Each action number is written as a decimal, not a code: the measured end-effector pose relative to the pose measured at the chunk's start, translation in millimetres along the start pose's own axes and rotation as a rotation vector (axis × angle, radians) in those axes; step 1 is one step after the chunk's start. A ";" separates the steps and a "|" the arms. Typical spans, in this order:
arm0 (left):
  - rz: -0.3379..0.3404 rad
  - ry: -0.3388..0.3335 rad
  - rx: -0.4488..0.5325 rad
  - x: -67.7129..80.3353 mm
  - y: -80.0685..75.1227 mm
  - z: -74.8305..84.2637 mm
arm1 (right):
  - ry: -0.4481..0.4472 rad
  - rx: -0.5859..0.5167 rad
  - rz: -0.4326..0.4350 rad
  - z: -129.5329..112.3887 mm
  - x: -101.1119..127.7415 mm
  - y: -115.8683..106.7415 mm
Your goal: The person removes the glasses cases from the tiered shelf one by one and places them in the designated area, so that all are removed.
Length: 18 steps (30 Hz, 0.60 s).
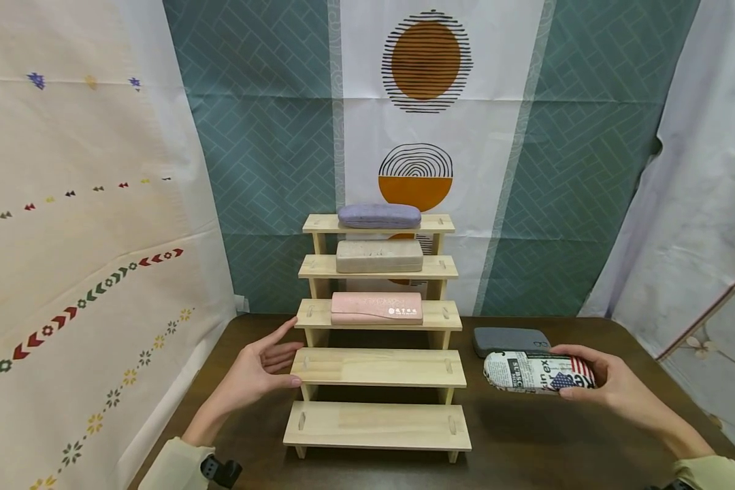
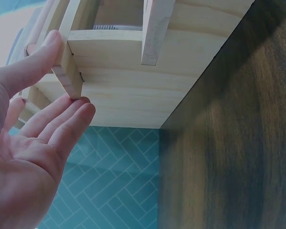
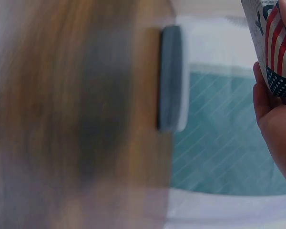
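My right hand (image 1: 606,378) holds a newspaper-print glasses case (image 1: 527,373) by its right end, thumb at the front edge and fingers behind. In the right wrist view, stripes and white stars show on this glasses case (image 3: 279,52). My left hand (image 1: 257,367) is at the left side of a tiered wooden display stand (image 1: 380,415). Its thumb and fingers (image 2: 69,131) span the end of one shelf board (image 2: 69,71), front and back. Top to bottom, the upper shelves bear a purple glasses case (image 1: 380,216), a beige one (image 1: 380,256) and a pink one (image 1: 376,308).
A grey glasses case (image 1: 508,339) lies on the dark wooden table (image 1: 508,435), right of the stand and behind the held case. Patterned cloth (image 1: 263,136) hangs behind the table, with a cream cloth (image 1: 98,238) on the left and a pale one (image 1: 698,272) on the right.
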<state>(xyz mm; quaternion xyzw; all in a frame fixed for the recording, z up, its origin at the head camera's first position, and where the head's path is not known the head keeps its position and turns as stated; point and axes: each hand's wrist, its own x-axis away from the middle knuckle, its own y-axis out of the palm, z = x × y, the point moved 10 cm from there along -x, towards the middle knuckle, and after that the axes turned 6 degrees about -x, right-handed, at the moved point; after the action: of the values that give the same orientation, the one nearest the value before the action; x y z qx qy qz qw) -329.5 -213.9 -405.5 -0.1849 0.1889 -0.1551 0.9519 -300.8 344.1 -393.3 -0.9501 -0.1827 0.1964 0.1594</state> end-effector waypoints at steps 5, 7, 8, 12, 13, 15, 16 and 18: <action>-0.003 -0.012 0.015 0.1 0.3 0.4 | 0.065 -0.020 0.000 27.5 4.1 -10.2; -0.003 -0.011 0.012 0.3 0.4 1.0 | 0.088 -0.027 -0.005 38.0 4.9 -12.4; -0.003 -0.010 0.010 0.5 0.5 1.5 | 0.105 -0.033 -0.005 43.8 5.0 -13.5; 0.001 -0.007 0.001 0.7 0.2 2.5 | 0.139 -0.054 -0.023 62.8 3.1 -14.6; 0.001 -0.007 -0.001 0.6 0.1 2.3 | 0.145 -0.056 -0.024 66.8 2.1 -15.0; 0.001 -0.009 -0.004 0.3 0.0 1.9 | 0.153 -0.058 -0.027 73.0 -0.3 -15.6; 0.000 -0.010 -0.004 0.2 0.1 1.8 | 0.162 -0.059 -0.025 76.3 -1.2 -16.2; -0.005 -0.011 -0.002 -0.1 0.6 1.6 | 0.181 -0.057 -0.021 82.8 -2.8 -17.8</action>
<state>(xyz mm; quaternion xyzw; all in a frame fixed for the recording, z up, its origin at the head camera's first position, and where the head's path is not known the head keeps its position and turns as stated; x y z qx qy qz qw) -328.8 -212.9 -404.3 -0.1871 0.1835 -0.1561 0.9523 -344.0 377.8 -458.0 -0.9662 -0.1829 0.1026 0.1500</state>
